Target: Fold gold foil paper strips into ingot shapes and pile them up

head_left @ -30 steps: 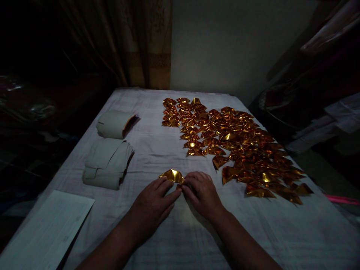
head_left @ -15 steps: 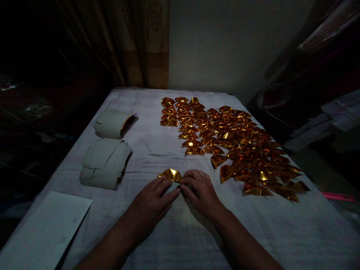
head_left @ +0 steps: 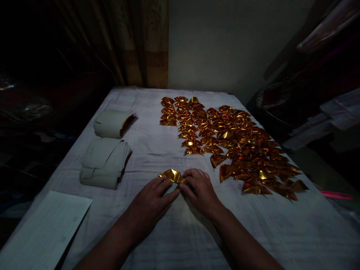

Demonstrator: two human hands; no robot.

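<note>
A shiny gold foil paper ingot [head_left: 172, 175] is held low over the cloth, between my two hands. My left hand [head_left: 158, 197] grips its left end and near side, with the fingertips partly behind the foil. The fingers of my right hand [head_left: 199, 190] are closed on its right end. Both thumbs meet at the near edge, where the lower part of the fold is hidden. Many more folded gold ingots [head_left: 208, 140] lie in rows to the right and beyond my hands.
Two bent stacks of pale paper sheets, a far stack [head_left: 110, 123] and a nearer stack [head_left: 104, 163], sit on the left. A flat white board [head_left: 47, 228] lies at the near left. Pale cloth covers the table [head_left: 152, 146]. Something pink [head_left: 336, 195] shows past the right edge.
The gold ingot has shifted and tilted very slightly to the right between my fingers. My hands keep almost the same position, and the rows and stacks look unchanged.
</note>
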